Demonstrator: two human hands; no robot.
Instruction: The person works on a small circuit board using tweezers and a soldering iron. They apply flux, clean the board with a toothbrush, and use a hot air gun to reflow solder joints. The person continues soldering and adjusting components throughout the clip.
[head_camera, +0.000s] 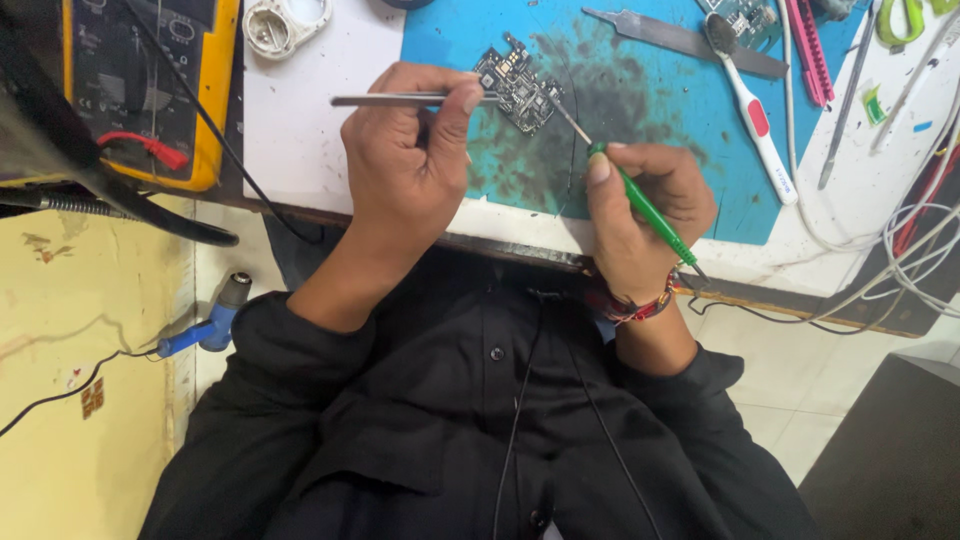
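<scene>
Left hand (405, 165) closed on steel tweezers (400, 100), thumb and forefinger pinching the shaft; long axis of tweezers level, left to right, tips toward the circuit board (517, 88). Right hand (640, 215) closed on a green-handled tool (640, 205); long axis slanting from near right to far left, thin metal tip meeting the right edge of the board. Circuit board small, dark and irregular, flat on the blue mat (680, 110), at the far side of a black-stained patch, between the two hands.

Mat spread over the white desk (300, 130). Far left: yellow multimeter (150, 80) with a red lead and a black cable trailing toward the near edge. Beside it, far side: round white plastic part (285, 22). Right of the board, well apart: second pair of flat steel tweezers (680, 38), white toothbrush with a red grip (750, 105), pink tool (808, 50), further slim metal tools. White and red cables (920, 250) bundled at the right edge. Below the desk, left: blue-handled tool (205, 325) with a black cord against the yellowish wall. Nothing lying between hands and board.
</scene>
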